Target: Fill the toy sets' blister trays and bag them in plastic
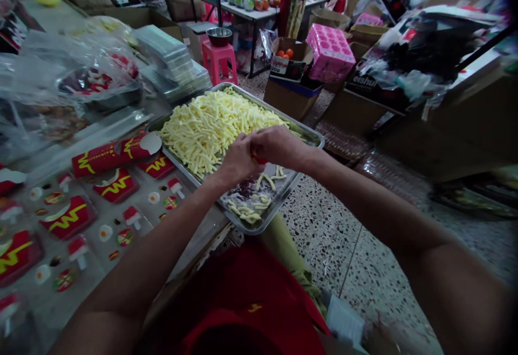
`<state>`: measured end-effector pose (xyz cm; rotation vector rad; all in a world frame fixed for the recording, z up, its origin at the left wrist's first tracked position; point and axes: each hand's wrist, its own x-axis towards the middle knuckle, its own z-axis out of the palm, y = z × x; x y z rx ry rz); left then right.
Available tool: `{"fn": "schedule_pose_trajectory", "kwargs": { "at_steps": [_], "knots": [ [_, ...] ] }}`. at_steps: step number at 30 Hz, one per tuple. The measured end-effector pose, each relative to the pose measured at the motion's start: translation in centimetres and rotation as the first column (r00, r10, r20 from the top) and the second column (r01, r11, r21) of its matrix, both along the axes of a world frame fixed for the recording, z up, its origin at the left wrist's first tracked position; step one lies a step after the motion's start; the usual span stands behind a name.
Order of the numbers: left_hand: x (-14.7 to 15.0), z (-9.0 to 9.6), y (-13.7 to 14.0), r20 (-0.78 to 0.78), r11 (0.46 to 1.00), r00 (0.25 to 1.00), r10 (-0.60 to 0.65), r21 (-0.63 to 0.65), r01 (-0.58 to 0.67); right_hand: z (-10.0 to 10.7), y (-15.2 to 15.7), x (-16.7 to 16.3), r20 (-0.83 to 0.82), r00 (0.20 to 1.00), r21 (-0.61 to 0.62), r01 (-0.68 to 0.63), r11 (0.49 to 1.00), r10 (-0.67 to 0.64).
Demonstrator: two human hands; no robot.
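Note:
Both of my hands meet above a metal tray [289, 185], fingers bent inward and closed. Between my left hand [242, 158] and my right hand [277, 144] shows a bit of red, which looks like a red fry carton [259, 159]; most of it is hidden by the fingers. Just behind them, a big heap of pale yellow fry-shaped sticks [206, 120] fills the far side of the tray. A few loose sticks [246, 212] lie with whitish powder at the tray's near end.
On the table at left lie nested red cartons [97, 159] and clear packs with red cartons [70, 217] and small food-shaped pieces. Clear plastic boxes [165, 53] are stacked behind. A pink stool [218, 61] holds a metal bowl. Cardboard boxes [291, 93] stand at right.

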<state>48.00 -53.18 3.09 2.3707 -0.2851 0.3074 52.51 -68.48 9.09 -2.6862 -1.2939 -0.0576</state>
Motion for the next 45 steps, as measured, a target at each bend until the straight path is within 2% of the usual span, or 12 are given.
{"fn": "schedule_pose_trajectory", "kwargs": {
  "at_steps": [6,12,14,16,19,23,28,34,37,40,42,45],
  "knots": [
    [0.4,0.2,-0.8,0.204,0.984,0.975,0.092,-0.166,-0.058,1.1,1.2,0.1,-0.146,0.989,0.341,0.085,0.936,-0.037],
    [-0.2,-0.9,1.3,0.189,0.977,0.972,0.141,-0.182,-0.106,-0.3,0.8,-0.6,0.019,0.989,0.430,0.122,0.895,-0.144],
    [-0.4,-0.9,3.0,0.168,0.981,0.975,0.147,-0.149,-0.123,-1.1,-1.2,-0.8,0.006,0.962,0.345,0.253,0.904,-0.272],
    [-0.7,-0.8,4.8,0.136,0.979,0.974,0.182,-0.122,-0.166,-2.2,-2.9,-1.6,-0.026,0.912,0.089,0.409,0.908,-0.408],
    [-1.2,-0.4,6.5,0.112,0.978,0.974,0.195,-0.099,-0.184,-4.6,-3.2,-4.0,0.014,0.851,-0.229,0.513,0.827,-0.524],
    [-2.2,0.3,6.9,0.060,0.995,0.993,0.098,-0.040,-0.095,-6.8,-0.4,-6.9,0.073,0.790,-0.296,0.600,0.743,-0.609],
    [-3.3,-0.3,6.6,-0.114,0.993,0.993,0.040,0.113,-0.027,-7.9,1.0,-7.9,0.040,0.767,-0.318,0.618,0.719,-0.641],
    [-3.6,-2.3,5.5,-0.246,0.955,0.969,-0.016,0.284,0.088,-8.4,-0.8,-5.9,-0.309,0.715,0.075,0.676,0.733,-0.627],
    [-3.7,-2.6,4.6,-0.276,0.952,0.960,-0.043,0.279,0.123,-7.9,-0.7,-4.3,-0.572,0.666,0.387,0.733,0.559,-0.478],
    [-3.7,-2.4,3.5,-0.291,0.979,0.957,-0.019,0.187,0.076,-7.4,1.1,-3.5,-0.530,0.733,0.582,0.681,0.445,-0.427],
    [-3.6,-2.3,2.8,-0.265,0.995,0.964,0.021,0.098,0.005,-7.2,2.3,-3.7,-0.381,0.814,0.648,0.573,0.502,-0.438],
    [-3.3,-2.2,2.1,-0.193,0.994,0.975,0.106,0.017,-0.105,-6.5,2.8,-4.4,-0.231,0.921,0.571,0.391,0.722,-0.315]
  ]
}}
